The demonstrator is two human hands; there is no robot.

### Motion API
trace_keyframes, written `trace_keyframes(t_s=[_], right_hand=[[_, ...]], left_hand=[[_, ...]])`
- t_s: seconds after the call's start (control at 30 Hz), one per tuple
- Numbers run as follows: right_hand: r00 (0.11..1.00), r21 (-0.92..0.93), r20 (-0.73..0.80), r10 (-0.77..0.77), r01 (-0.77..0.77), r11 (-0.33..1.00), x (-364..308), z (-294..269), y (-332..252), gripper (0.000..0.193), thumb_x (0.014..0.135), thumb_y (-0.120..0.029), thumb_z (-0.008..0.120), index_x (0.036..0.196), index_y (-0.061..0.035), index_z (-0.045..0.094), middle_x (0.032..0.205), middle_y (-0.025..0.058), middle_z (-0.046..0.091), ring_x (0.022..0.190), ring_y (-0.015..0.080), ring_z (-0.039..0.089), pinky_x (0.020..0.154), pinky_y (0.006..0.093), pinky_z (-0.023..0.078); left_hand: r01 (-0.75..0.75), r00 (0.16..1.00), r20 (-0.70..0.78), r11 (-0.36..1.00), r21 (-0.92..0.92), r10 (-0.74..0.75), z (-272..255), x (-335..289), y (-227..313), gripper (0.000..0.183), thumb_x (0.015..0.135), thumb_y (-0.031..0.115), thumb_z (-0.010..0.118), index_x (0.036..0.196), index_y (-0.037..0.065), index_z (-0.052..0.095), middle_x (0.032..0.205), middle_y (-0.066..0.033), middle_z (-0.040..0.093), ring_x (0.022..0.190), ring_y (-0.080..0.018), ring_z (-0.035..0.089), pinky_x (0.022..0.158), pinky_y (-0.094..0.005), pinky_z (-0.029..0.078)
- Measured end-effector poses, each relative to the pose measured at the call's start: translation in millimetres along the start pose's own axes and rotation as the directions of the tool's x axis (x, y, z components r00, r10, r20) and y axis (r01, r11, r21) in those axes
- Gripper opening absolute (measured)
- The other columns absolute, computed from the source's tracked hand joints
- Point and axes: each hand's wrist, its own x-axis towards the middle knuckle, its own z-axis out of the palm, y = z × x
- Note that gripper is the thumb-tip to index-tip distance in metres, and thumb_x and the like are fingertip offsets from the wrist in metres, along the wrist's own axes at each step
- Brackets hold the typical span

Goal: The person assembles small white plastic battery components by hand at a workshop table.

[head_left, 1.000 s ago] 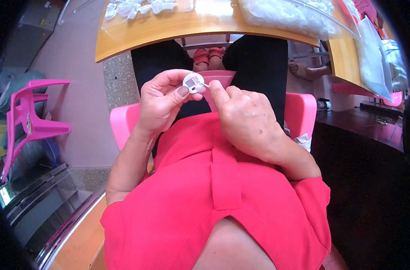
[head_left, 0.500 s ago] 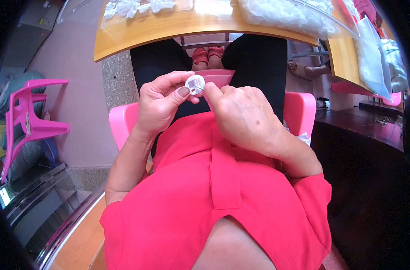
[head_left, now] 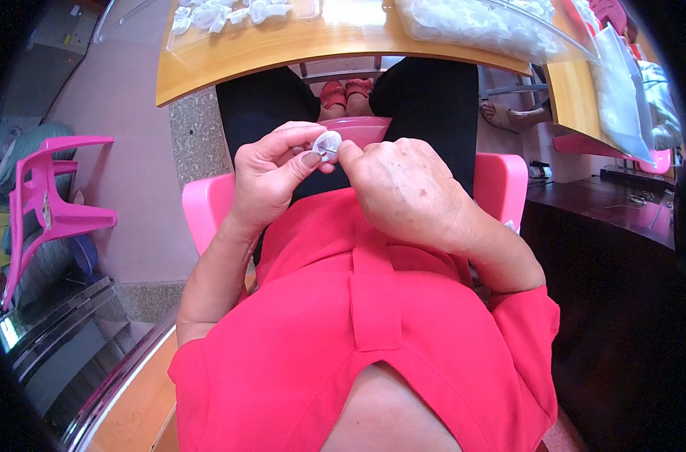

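Note:
Above my lap, my left hand (head_left: 275, 166) pinches a small round white plastic piece (head_left: 327, 141) between thumb and fingers. The piece has a hollow, cup-like face that is turned up toward me. My right hand (head_left: 403, 184) is closed just to its right, its thumb and forefinger pressed together against the piece's edge. A thin greyish sliver shows between the right fingertips and the piece. What the right fist holds is mostly hidden by the hand.
A wooden table (head_left: 343, 59) lies ahead, bearing a clear tray (head_left: 305, 13) of loose white pieces and a larger clear bin (head_left: 493, 34) heaped with them. A pink basin (head_left: 362, 128) sits between my knees. Another person's foot (head_left: 520, 119) shows at right, a pink chair (head_left: 57, 203) at left.
The white piece has tilted in my left fingers, so its hollow shows differently. My right hand has shifted slightly left and rolled a little, staying against the piece.

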Motion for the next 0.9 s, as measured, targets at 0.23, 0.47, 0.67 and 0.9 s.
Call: trace_keyframes(t_s=[0.23,0.47,0.67,0.9], right_hand=[[0.985,0.045,-0.111,-0.133,0.139,0.989,8,9,11,0.015,0.079,-0.009,0.052,0.084,0.0031,0.06,0.065,0.0195,0.063,0.063,0.034,0.066,0.055,0.0431,0.052],[0.982,-0.203,-0.187,-0.03,-0.009,0.979,9,33,-12,0.016,0.082,-0.009,0.052,0.091,0.004,0.053,0.062,0.0141,0.063,0.056,0.024,0.066,0.045,0.0338,0.052],[0.946,-0.099,-0.324,0.027,-0.063,0.993,1,18,-1,0.023,0.08,-0.008,0.053,0.099,0.0048,0.052,0.065,0.0143,0.06,0.056,0.0265,0.064,0.046,0.0357,0.051],[0.971,0.089,-0.19,0.142,-0.127,0.988,-24,17,47,0.021,0.076,-0.006,0.056,0.095,0.0027,0.052,0.07,0.02,0.064,0.066,0.0338,0.066,0.056,0.0415,0.053]], left_hand=[[-0.094,0.99,-0.083,0.976,0.197,0.112,5,0,3,0.02,0.086,-0.007,0.059,0.106,-0.005,0.063,0.108,-0.0131,0.06,0.086,-0.0171,0.063,0.075,-0.0278,0.057],[-0.204,0.963,-0.052,0.845,0.495,0.263,5,5,-7,0.023,0.077,-0.008,0.067,0.099,-0.003,0.065,0.1,-0.013,0.063,0.092,-0.0183,0.061,0.078,-0.026,0.05],[-0.171,0.959,-0.113,0.849,0.5,0.26,16,17,14,0.023,0.081,-0.012,0.06,0.103,-0.005,0.061,0.106,-0.0139,0.06,0.09,-0.0178,0.061,0.075,-0.0266,0.054],[-0.389,0.692,0.036,0.33,0.86,0.721,-9,111,123,0.026,0.09,-0.002,0.059,0.116,-0.001,0.058,0.107,-0.009,0.061,0.097,-0.0143,0.058,0.084,-0.0269,0.05]])
